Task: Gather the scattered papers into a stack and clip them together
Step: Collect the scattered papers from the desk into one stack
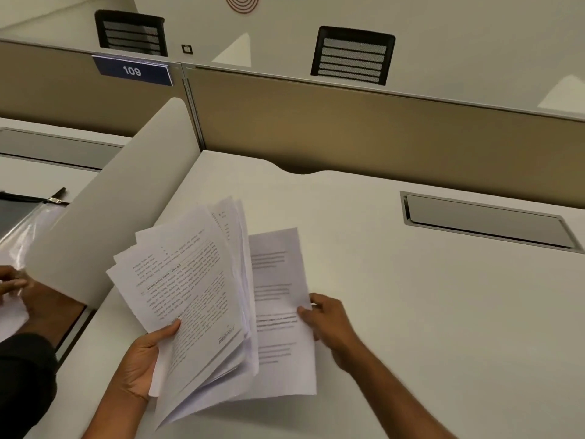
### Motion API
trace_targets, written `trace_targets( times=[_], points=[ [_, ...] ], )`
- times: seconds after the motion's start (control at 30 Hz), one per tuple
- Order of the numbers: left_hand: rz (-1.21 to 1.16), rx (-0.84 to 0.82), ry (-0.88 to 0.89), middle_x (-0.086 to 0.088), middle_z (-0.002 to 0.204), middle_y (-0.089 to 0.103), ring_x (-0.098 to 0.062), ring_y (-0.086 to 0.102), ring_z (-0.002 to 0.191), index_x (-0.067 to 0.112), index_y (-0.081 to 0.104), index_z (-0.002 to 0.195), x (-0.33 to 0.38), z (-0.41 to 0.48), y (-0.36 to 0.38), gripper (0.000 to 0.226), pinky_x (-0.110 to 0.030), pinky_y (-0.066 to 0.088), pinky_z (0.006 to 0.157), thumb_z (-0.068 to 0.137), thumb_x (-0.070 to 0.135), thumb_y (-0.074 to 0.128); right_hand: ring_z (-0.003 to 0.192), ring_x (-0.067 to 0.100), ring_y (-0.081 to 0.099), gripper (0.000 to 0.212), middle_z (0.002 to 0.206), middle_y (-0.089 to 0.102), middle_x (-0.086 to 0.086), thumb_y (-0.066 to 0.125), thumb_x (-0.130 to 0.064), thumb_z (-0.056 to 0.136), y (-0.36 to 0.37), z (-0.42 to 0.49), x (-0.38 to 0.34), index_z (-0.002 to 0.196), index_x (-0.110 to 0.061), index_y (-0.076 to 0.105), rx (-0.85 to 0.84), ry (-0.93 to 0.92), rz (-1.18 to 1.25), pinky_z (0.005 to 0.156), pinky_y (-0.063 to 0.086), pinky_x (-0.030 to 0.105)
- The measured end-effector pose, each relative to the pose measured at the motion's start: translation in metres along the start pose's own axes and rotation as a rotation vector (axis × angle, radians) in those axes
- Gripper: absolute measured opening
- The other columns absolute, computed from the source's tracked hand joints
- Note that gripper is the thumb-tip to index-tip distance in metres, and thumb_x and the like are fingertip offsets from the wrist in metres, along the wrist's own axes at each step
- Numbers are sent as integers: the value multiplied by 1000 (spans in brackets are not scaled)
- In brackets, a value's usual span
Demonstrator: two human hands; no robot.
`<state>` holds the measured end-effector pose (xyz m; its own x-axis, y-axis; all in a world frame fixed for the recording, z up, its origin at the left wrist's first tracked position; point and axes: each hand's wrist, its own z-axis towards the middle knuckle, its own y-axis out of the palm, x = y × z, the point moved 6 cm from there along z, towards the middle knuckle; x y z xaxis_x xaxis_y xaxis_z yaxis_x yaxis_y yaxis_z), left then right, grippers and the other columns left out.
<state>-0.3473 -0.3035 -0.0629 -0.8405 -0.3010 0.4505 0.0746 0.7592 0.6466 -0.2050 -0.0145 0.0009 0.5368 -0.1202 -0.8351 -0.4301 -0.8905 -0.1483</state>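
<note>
A loose, fanned bundle of printed white papers (pixel 190 286) is lifted off the white desk (pixel 411 312), tilted to the left. My left hand (pixel 144 359) grips its lower left edge, thumb on the top sheet. A single printed sheet (pixel 278 312) lies to the right of the bundle, partly tucked under it. My right hand (pixel 329 321) pinches that sheet's right edge. No clip is visible.
A grey cable hatch (pixel 484 221) is set into the desk at the right. A curved white divider (pixel 126 198) separates the neighbouring desk, where another person's hands (pixel 12 286) handle a clear plastic folder (pixel 22 229). A tan partition (pixel 348 122) closes the back.
</note>
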Motion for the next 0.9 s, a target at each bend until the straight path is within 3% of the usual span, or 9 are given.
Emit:
trace_targets(
  times=[0.27,0.4,0.5,0.57,0.63,0.77,0.9],
  points=[
    [176,-64,-18,-23,144,59,-41,69,114,7,62,138,-36,11,75,97,-58,52,102,49,7,99,106,36,75,22,109,81,5,61,-11,100,-121,-36,-14,116,-16,74,63,-63,86,90,56,51],
    [206,-96,-90,-27,132,66,-42,73,105,1,61,137,-72,5,124,92,-56,59,90,53,2,97,113,55,62,20,111,79,15,63,-16,98,-163,-49,-1,112,-20,79,50,-63,138,83,46,49],
    [209,-108,-99,-28,128,68,-43,74,103,-1,60,138,-102,1,159,73,-57,60,87,69,-3,83,113,50,66,21,111,79,16,64,-14,99,-192,-63,4,114,-15,78,34,-54,166,96,51,62],
    [201,-105,-94,-29,125,69,-43,74,100,-1,62,135,-121,-1,181,61,-57,60,86,75,-3,71,113,47,68,22,112,79,16,64,-13,99,-214,-75,6,117,-13,76,26,-52,171,104,47,65],
    [209,-98,-84,-29,127,68,-43,73,103,-1,64,134,-140,-3,201,56,-58,59,91,79,-2,67,110,43,71,24,112,79,14,63,-14,99,-236,-86,6,119,-13,75,24,-64,169,101,50,62],
    [277,-80,-55,-28,140,61,-48,57,130,1,63,135,-165,-8,230,61,-62,41,113,76,-4,77,103,31,77,26,110,81,7,64,-17,99,-276,-106,6,123,-13,73,17,-92,167,85,63,41],
    [315,-137,-73,-28,140,61,-48,55,133,2,64,134,-193,-14,266,69,-64,37,115,69,-3,86,100,26,77,26,109,81,6,66,-21,99,-306,-122,11,122,-13,73,8,-119,170,80,63,33]
  ],
)
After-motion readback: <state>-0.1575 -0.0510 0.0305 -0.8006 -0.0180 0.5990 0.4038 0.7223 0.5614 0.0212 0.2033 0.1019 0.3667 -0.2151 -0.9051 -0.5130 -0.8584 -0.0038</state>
